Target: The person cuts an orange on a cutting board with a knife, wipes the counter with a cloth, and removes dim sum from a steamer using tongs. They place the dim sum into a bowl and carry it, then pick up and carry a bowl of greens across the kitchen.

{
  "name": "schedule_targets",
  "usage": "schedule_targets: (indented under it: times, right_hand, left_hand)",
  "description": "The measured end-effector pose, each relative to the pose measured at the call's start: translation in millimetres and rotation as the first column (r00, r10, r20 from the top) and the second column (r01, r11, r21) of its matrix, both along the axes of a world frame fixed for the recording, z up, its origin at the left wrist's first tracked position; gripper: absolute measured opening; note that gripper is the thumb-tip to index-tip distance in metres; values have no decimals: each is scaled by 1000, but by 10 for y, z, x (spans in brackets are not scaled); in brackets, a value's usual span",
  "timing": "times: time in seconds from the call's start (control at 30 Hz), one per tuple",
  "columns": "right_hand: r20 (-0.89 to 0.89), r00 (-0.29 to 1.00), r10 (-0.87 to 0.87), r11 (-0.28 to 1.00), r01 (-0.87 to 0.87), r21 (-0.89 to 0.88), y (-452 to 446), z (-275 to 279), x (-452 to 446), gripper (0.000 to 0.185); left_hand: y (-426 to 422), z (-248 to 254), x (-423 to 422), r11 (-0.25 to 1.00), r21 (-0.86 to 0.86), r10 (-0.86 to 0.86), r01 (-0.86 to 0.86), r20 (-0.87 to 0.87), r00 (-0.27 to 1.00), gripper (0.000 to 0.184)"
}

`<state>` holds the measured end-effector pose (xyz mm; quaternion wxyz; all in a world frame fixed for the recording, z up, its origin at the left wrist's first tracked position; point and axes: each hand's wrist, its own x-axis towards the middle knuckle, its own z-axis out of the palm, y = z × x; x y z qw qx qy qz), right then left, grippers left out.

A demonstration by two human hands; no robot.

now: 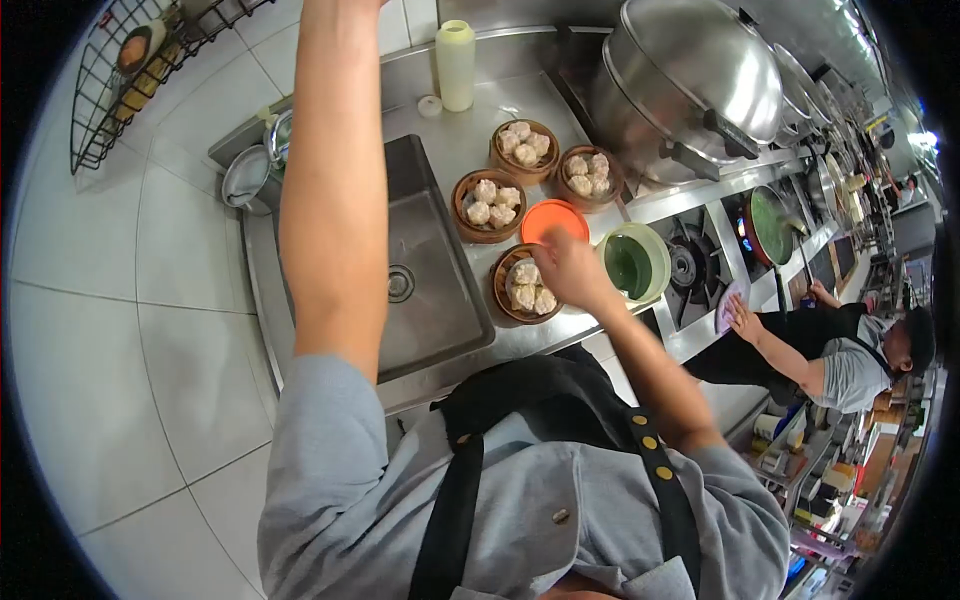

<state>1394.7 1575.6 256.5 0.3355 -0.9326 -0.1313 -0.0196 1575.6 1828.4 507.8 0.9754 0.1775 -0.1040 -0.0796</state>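
My left arm (335, 180) stretches up past the top edge, so the left hand is out of sight. My right hand (572, 268) is closed above the nearest bamboo steamer basket (505, 297), beside a round orange lid (553, 212). Whatever its fingers hold, if anything, is hidden. Pale dumplings (525, 288) sit in that basket, partly behind the hand. Farther back stand three more baskets of dumplings: a left one (480, 236), a back one (541, 174) and a right one (592, 203). A pale green tub (655, 262) with dark green inside stands just right of the hand.
A steel sink (440, 290) lies left of the baskets. Behind are a squeeze bottle (456, 75) and a small white cap (429, 106). A large steel steamer pot (670, 90), a gas burner (690, 262) and a wok (770, 225) stand right. Another person (800, 345) works there.
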Motion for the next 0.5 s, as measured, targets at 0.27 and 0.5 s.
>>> schedule_targets:
  times: [0.27, 0.5]
  right_hand:
    - [-679, 678, -282, 882, 461, 95, -467, -1036, -322, 54]
    - [-507, 818, -273, 922, 373, 106, -392, -998, -289, 40]
  left_hand:
    - [-182, -2229, -705, 228, 973, 90, 37, -59, 994, 12]
    - [-733, -3910, -2055, 13, 986, 124, 167, -167, 978, 50]
